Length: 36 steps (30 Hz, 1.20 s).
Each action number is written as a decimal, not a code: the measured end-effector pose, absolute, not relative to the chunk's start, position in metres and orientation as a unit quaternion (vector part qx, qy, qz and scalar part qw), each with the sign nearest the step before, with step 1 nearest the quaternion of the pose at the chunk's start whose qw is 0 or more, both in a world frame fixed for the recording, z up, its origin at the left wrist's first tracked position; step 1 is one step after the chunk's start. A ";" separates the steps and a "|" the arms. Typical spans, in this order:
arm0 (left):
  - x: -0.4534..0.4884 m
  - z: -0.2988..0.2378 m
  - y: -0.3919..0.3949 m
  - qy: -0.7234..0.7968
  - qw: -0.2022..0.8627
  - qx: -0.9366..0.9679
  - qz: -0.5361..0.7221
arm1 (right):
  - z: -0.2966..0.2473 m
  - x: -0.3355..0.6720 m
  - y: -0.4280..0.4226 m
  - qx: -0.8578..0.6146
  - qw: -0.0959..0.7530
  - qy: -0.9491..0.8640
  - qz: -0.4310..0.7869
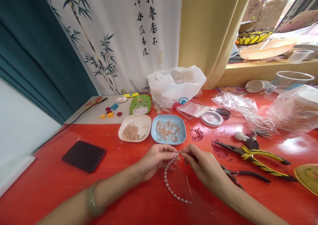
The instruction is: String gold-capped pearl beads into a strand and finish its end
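Note:
My left hand pinches the upper end of a beaded strand between thumb and fingers. The strand curves down onto the red table, its pale beads spaced along it. Close on the right, my right hand is closed at the fingertips on a thin thread or wire end that meets the strand; its exact kind is too small to tell. A fine thread-like piece hangs or lies below that hand. Just beyond both hands sit a blue dish of gold-coloured findings and a cream dish of small gold beads.
Yellow-black long-nose pliers and dark-handled pliers lie at right. A black phone rests at left. Behind are a green tray, a white plastic bag, a thread spool and scissors. The table is red.

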<state>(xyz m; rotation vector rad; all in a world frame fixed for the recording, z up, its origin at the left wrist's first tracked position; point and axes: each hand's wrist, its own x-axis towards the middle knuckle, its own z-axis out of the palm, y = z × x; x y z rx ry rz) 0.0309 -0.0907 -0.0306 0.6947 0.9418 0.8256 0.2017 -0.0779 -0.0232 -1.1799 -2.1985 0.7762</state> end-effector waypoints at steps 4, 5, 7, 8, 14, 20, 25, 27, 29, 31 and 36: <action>0.032 -0.029 -0.091 0.438 0.749 0.319 0.382 | -0.024 0.201 -0.080 -0.437 0.259 -0.825 0.248; 0.032 -0.029 -0.091 0.440 0.746 0.319 0.383 | -0.025 0.201 -0.080 -0.432 0.260 -0.833 0.229; 0.032 -0.028 -0.091 0.443 0.744 0.318 0.385 | -0.027 0.201 -0.081 -0.411 0.269 -0.851 0.186; 0.033 -0.028 -0.091 0.443 0.745 0.317 0.386 | -0.029 0.202 -0.082 -0.400 0.273 -0.859 0.165; 0.032 -0.027 -0.091 0.446 0.746 0.318 0.379 | -0.041 0.205 -0.082 -0.383 0.256 -0.884 0.072; 0.033 -0.027 -0.092 0.450 0.748 0.312 0.375 | -0.043 0.206 -0.081 -0.388 0.261 -0.881 0.076; 0.033 -0.028 -0.091 0.449 0.750 0.309 0.375 | -0.041 0.204 -0.079 -0.403 0.264 -0.871 0.097; 0.033 -0.028 -0.091 0.449 0.749 0.310 0.376 | -0.040 0.203 -0.079 -0.404 0.264 -0.869 0.106; 0.033 -0.028 -0.091 0.449 0.749 0.308 0.377 | -0.039 0.202 -0.079 -0.403 0.267 -0.868 0.115; 0.033 -0.027 -0.091 0.451 0.749 0.307 0.377 | -0.038 0.202 -0.080 -0.401 0.271 -0.867 0.122; 0.033 -0.028 -0.090 0.444 0.750 0.310 0.379 | -0.035 0.202 -0.080 -0.392 0.275 -0.867 0.138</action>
